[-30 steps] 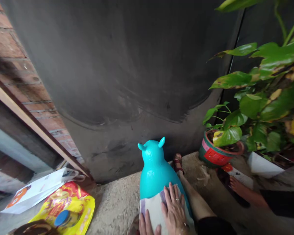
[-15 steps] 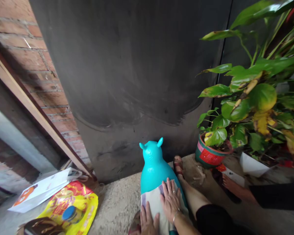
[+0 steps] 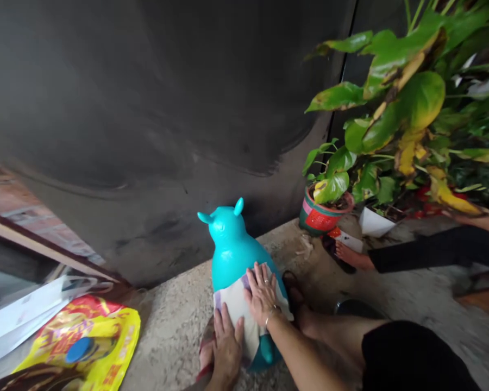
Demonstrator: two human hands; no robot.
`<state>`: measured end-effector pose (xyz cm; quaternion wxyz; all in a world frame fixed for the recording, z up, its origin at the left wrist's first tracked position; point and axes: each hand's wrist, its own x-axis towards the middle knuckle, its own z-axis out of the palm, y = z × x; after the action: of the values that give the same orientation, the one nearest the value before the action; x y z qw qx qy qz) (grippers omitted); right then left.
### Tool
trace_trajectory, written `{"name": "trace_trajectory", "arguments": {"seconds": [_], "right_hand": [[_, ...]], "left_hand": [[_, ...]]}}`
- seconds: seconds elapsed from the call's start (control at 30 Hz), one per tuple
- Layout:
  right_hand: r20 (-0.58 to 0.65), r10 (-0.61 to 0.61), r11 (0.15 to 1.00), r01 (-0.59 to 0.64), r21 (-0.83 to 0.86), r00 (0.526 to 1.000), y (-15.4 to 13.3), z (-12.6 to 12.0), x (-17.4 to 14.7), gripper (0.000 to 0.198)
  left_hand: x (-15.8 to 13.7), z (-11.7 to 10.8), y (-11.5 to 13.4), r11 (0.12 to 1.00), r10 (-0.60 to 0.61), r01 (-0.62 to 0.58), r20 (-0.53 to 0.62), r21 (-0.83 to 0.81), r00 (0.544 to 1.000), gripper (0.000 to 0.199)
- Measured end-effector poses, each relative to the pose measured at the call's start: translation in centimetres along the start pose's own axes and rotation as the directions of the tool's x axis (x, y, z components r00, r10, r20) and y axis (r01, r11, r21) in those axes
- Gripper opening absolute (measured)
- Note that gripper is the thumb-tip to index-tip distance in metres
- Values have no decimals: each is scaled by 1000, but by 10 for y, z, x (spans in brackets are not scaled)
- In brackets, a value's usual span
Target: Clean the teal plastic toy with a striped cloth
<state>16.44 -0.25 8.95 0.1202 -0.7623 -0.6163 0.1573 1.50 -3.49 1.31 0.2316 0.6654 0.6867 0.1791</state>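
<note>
A turquoise inflatable animal toy (image 3: 238,255) with two small ears stands on the concrete floor between my feet, its head toward the dark panel. Draped over its back is a pale cloth (image 3: 238,307) with purplish stripes. My left hand (image 3: 227,339) lies on the cloth's left side, fingers spread. On the cloth's upper right part rests my right hand (image 3: 263,293), palm down and fingers outstretched, with a ring and a bracelet on it. Both hands press flat on the cloth and grip nothing. The underside of the toy is hidden.
A large dark panel (image 3: 167,108) stands in front. On the left lie a yellow-and-red bag (image 3: 118,336), a blue-capped jar (image 3: 79,350) and a white paper bag (image 3: 28,315). Potted plants (image 3: 324,220) stand on the right, beside another person's foot (image 3: 352,255).
The view has tilted down and turned right, so the toy appears higher and further left. Both hands stay flat on the cloth. More of the toy's rear now shows.
</note>
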Motion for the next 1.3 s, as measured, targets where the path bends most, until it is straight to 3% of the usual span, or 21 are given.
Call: {"name": "trace_trajectory", "arguments": {"seconds": [0.13,0.37,0.5,0.6,0.77,0.93,1.1,1.2,1.3], "right_hand": [[9,-19,999,19,36,1000,2,-4,0,60],[-9,-43,995,44,85,999,0,-14,-3,61],[-11,-44,994,45,105,999,-1,-19,-4,60],[-53,-1,993,8,116,999,-2,-9,-15,65],[-95,188,981,-183,65,978,3,28,-31,65],[-98,74,997,-73,14,992,1,27,30,64],[-36,61,998,-61,-16,998,-12,13,98,72],[-32,56,998,-56,-21,998,-16,7,104,73],[-19,78,997,-78,-24,997,-19,-2,87,72]], "left_hand": [[-2,-9,7,998,-13,21,115,-66,993,69],[3,-12,3,995,-5,17,110,-103,994,77],[4,-19,-3,988,62,-48,93,-148,994,74],[0,-18,-9,985,78,-67,61,-156,995,75],[6,7,-3,992,-28,29,7,-126,1000,75],[63,14,20,989,-60,56,-30,-136,998,78],[121,4,35,990,-92,91,-4,-113,996,78],[128,-3,42,991,-82,81,-6,-106,997,78],[116,-8,45,993,-59,58,-4,-105,998,77]]}}
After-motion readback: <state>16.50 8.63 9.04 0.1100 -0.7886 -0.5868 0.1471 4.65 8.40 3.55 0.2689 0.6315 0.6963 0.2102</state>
